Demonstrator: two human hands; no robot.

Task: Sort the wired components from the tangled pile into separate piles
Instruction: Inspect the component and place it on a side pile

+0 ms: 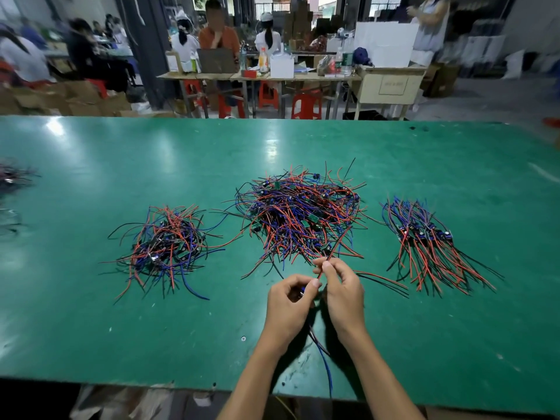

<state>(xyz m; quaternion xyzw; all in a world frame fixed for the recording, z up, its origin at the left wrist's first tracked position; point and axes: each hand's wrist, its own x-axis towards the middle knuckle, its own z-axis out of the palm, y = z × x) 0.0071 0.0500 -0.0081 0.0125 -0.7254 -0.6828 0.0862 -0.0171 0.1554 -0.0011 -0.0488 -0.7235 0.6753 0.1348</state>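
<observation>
A big tangled pile point(300, 212) of small green boards with red, blue and black wires lies mid-table. Left of it sits a smaller loose pile point(165, 244). On the right, a neater pile point(424, 237) has its wires lying side by side. Just in front of the big pile, my left hand point(289, 301) grips one wired component point(322, 350), whose blue and black wires hang down toward the table's near edge. My right hand point(342, 286) pinches that component's red wire point(338, 245), which runs up toward the big pile.
The green table point(121, 328) stretches wide around the piles. More wires point(13, 177) lie blurred at its far left edge. Two stray wires point(385, 281) rest right of my hands. Behind the table are people, red stools and desks with boxes.
</observation>
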